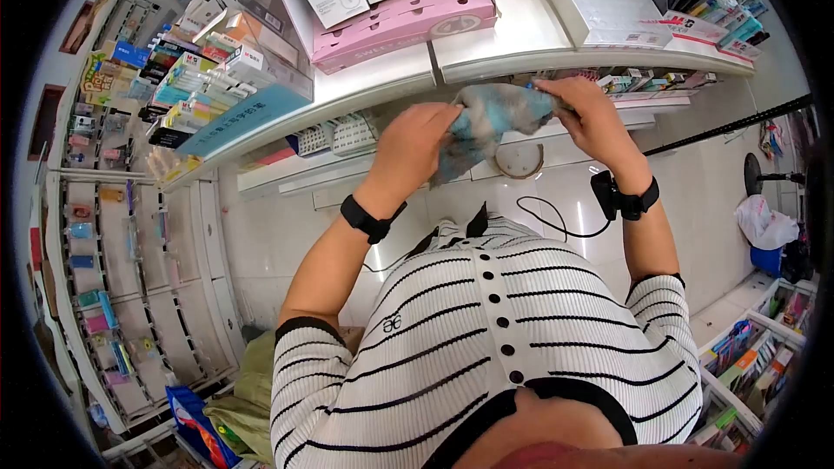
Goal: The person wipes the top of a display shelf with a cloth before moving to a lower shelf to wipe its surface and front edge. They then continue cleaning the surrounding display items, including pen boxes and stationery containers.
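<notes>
A grey and light-blue cloth (499, 117) hangs crumpled between my two hands, in front of the white shelf edge. My left hand (410, 152) is closed on its left end, and part of the cloth droops below these fingers. At the upper right corner, my right hand (591, 113) pinches the cloth. Both wrists wear black bands. Just above the cloth runs the front edge of the white shelf (512, 39).
A pink display box (404, 30) with white packages stands on the shelf. Pens in boxes (204, 78) fill its left end, more packs (717, 4) its right. Below the cloth lies a round object (519, 159). Item racks (130, 287) stand left.
</notes>
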Motion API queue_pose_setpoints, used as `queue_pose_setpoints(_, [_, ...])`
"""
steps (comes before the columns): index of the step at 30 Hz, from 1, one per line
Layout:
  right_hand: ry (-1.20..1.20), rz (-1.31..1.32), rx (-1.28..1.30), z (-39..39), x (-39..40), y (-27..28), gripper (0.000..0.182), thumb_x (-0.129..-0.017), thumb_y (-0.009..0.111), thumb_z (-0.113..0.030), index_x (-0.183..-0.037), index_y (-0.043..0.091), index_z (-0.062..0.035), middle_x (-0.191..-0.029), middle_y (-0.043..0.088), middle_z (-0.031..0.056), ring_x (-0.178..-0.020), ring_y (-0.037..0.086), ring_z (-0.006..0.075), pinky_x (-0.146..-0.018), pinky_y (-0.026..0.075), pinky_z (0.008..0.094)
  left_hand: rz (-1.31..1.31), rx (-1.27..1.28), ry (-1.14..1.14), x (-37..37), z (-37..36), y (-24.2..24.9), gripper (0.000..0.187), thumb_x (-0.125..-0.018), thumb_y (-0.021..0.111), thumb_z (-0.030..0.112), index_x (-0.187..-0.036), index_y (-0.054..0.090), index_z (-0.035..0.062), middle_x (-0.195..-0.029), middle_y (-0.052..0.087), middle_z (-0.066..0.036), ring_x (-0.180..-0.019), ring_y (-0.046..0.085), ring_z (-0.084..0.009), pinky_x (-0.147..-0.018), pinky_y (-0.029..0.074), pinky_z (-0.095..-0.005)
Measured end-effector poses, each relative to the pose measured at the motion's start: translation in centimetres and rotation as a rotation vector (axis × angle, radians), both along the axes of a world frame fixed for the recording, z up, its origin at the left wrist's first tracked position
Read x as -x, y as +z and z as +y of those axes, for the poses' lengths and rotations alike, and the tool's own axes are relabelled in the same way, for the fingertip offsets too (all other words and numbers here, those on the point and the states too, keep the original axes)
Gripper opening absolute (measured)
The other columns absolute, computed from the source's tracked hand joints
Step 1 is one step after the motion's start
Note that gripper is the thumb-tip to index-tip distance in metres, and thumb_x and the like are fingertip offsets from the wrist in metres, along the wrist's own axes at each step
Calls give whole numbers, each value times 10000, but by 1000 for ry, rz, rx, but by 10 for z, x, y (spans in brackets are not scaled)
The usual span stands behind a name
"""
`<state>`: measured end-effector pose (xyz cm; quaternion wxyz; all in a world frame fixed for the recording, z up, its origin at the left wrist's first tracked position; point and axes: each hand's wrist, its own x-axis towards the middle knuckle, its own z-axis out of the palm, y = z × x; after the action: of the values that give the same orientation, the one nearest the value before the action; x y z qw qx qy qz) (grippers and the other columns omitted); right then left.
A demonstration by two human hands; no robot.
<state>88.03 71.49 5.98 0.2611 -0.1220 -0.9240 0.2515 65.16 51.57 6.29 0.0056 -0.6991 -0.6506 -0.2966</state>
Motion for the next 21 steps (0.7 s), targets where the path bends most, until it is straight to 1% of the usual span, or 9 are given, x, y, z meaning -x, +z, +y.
queue_pose_setpoints(3, [-22, 164, -120, -5, 12, 7, 426, -793, 648, 30, -1195, 637, -111, -1107, 656, 96, -1002, 584, 336, -863, 460, 427, 55, -101, 33, 12, -3, 14, 448, -737, 620, -86, -1163, 636, 52, -1112, 652, -133, -1008, 613, -344, -861, 510, -418])
queue_pose_setpoints(5, [-44, 205, -183, -9, 27, 18, 426, -790, 656, 25, -1189, 642, -122, -1103, 657, 81, -1007, 587, 322, -868, 457, 418, 193, -290, 70, 26, -5, 23, 430, -742, 607, -63, -1151, 648, 64, -1082, 653, -101, -985, 618, -312, -839, 501, -414])
queue_pose_setpoints(8, [-75, 291, -333, -15, 58, 29, 433, -779, 669, 16, -1179, 648, -148, -1097, 658, 54, -1019, 591, 294, -877, 451, 400, 326, -411, 162, 57, -8, 34, 436, -739, 595, -73, -1147, 647, 70, -1081, 650, -97, -989, 614, -315, -850, 490, -404])
queue_pose_setpoints(11, [-96, 357, -431, -18, 94, 20, 475, -748, 680, 19, -1177, 648, -181, -1103, 650, 26, -1057, 582, 271, -901, 434, 389, 345, -426, 215, 82, -12, 33, 439, -740, 607, -103, -1148, 648, 55, -1127, 639, -135, -1041, 605, -326, -860, 486, -404])
queue_pose_setpoints(12, [-98, 293, -400, -18, 108, 11, 487, -737, 681, 22, -1179, 647, -179, -1114, 648, 25, -1079, 578, 267, -917, 424, 396, 305, -296, 223, 94, -14, 22, 402, -797, 598, -41, -1192, 621, 36, -1159, 629, -171, -1065, 590, -357, -898, 474, -427])
queue_pose_setpoints(14, [-126, 72, -300, -22, 129, -14, 484, -727, 682, -31, -1189, 643, -167, -1171, 640, 48, -1150, 561, 269, -982, 392, 416, 234, -224, 240, 106, -11, -8, 389, -811, 604, 12, -1199, 619, 33, -1155, 634, -161, -1065, 590, -356, -911, 471, -436])
queue_pose_setpoints(15, [-129, 70, -299, -24, 136, -24, 484, -727, 682, -31, -1189, 643, -167, -1171, 640, 48, -1150, 561, 269, -982, 392, 416, 164, -151, 260, 113, -10, -19, 384, -824, 610, 65, -1206, 617, 30, -1151, 639, -151, -1066, 590, -355, -924, 469, -444])
queue_pose_setpoints(16, [-166, 110, -252, -28, 142, -28, 473, -732, 680, -71, -1195, 640, -162, -1188, 636, 63, -1166, 556, 276, -998, 386, 424, 131, -96, 228, 116, -10, -15, 399, -854, 604, 136, -1232, 601, 5, -1180, 628, -186, -1088, 581, -368, -951, 462, -448])
queue_pose_setpoints(21, [-243, 103, -166, -32, 150, -30, 471, -741, 673, -162, -1211, 635, -154, -1218, 627, 97, -1197, 545, 294, -1030, 369, 445, 117, 23, 151, 122, -1, -3, 414, -841, 607, 154, -1225, 606, 0, -1168, 628, -188, -1083, 585, -352, -947, 469, -434])
